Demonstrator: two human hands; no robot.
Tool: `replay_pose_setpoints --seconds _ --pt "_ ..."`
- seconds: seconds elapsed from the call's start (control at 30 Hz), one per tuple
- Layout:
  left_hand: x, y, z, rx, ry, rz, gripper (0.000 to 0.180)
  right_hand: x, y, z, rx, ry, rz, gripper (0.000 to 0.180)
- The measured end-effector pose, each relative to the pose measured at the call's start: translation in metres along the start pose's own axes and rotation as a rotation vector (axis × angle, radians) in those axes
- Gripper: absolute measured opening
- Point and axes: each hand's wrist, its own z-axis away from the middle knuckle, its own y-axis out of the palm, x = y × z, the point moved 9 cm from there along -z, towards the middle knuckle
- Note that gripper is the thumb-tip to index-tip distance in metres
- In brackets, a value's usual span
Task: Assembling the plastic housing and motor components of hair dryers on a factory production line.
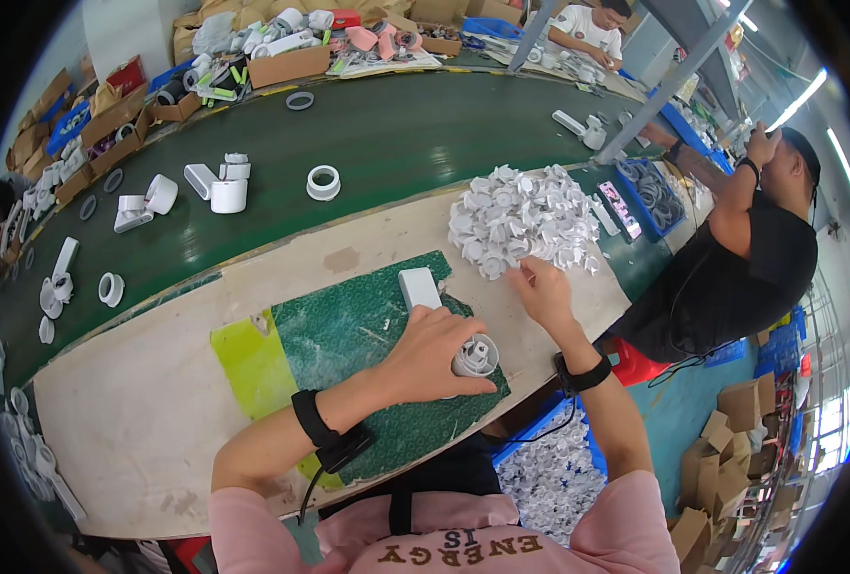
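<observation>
Yellow-green sheet (253, 364): lies at the left edge of the green mat (344, 335), on the worktable.
Left hand (432, 352): half closed around the white housing, thumb on the near side, fingers on the far side.
White housing (476, 356): sits over the mat's right part; round open end faces up, with smaller white pieces inside.
Long axis: a rectangular block (419, 288) projects beyond the left hand, so the line runs from near right to far left; the join is hidden by the hand.
Right hand (544, 292): fingers curled, thumb and index close together; cannot tell whether a part is pinched.
Governing relation: the open end lies nearward and left of the right hand, well apart from it.
Pile of small white parts (516, 222): directly beyond the right hand, which is the nearer one, at its near edge.
</observation>
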Motion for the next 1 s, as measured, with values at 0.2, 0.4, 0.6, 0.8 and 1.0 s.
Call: replay_pose_setpoints --seconds 0.2,0.4,0.6,0.8,1.0 --pt "0.006 -0.003 0.002 0.054 -0.129 -0.001 0.052 0.006 -0.001 0.041 0.145 0.256 -0.514 0.022" --pt "0.004 0.001 0.001 0.221 -0.208 -0.078 0.062 0.051 0.001 0.09 0.316 0.348 -0.859 0.018" --pt "-0.004 0.012 0.005 0.259 -0.161 0.004 0.074 0.079 -0.004 0.097 0.297 0.198 -0.861 0.015" --pt "-0.005 0.015 0.007 0.275 -0.166 0.015 0.063 0.087 -0.012 0.11 0.348 0.223 -0.708 0.029" --pt "-0.004 0.017 0.005 0.288 -0.155 -0.033 0.062 0.09 -0.017 0.11 0.303 0.252 -0.679 0.024"
